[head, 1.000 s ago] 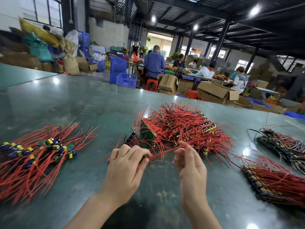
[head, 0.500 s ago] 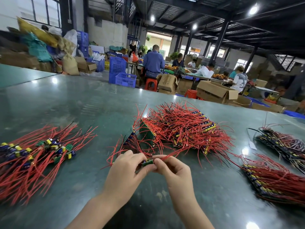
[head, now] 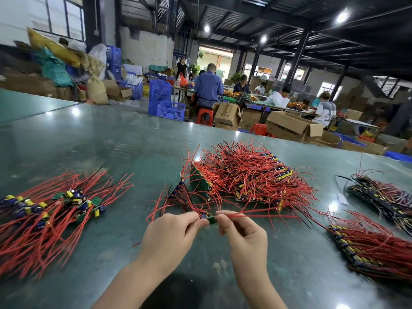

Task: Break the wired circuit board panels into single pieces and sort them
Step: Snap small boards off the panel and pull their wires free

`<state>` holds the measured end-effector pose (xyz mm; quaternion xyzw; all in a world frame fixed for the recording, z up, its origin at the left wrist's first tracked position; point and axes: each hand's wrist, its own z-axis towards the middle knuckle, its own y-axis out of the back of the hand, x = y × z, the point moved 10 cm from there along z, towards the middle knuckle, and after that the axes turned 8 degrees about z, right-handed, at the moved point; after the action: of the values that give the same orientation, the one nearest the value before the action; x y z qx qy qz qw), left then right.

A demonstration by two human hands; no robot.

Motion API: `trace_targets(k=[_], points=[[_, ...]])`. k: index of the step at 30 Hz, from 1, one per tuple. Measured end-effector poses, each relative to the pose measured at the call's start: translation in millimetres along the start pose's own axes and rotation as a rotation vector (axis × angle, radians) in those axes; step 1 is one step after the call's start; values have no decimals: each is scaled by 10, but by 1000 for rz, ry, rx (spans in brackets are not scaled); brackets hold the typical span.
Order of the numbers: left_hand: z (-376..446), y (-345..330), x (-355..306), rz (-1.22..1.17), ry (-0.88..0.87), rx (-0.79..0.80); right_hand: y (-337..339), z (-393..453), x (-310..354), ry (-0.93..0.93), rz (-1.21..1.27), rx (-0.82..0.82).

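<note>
Now both hands meet low over the green table (head: 89, 141), closer together than half a second ago: the left hand (head: 169, 235) and right hand (head: 242, 233) each pinch an end of a small green board strip (head: 210, 219) trailing red wires. Bare tabletop lies near and far left. Single pieces (head: 51, 210) lie left, the unbroken panel heap (head: 247, 175) beyond, stacked panels (head: 374, 248) right.

Head-worn camera looks forward and down, close over the table (head: 89, 141).
</note>
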<state>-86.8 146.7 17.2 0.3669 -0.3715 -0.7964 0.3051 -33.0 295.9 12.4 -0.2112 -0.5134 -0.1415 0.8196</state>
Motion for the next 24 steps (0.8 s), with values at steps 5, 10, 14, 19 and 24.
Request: trace_targets(k=[5,10,14,19,24], points=[[66,122,145,-19,52,176,-1,50,-238,-212,139,-12],[45,629,878,115,190,126,-26,12,-380,-318,137,-5],[-99,1020,2019,425,473,-92,-114,-35,-414,-338,62,59],[-349,795,2826,462,681,61,-168,-58,-415,-343,34,102],[-254,851,1782,591,384,-60,-198,-71,-440,-337,-20,139]])
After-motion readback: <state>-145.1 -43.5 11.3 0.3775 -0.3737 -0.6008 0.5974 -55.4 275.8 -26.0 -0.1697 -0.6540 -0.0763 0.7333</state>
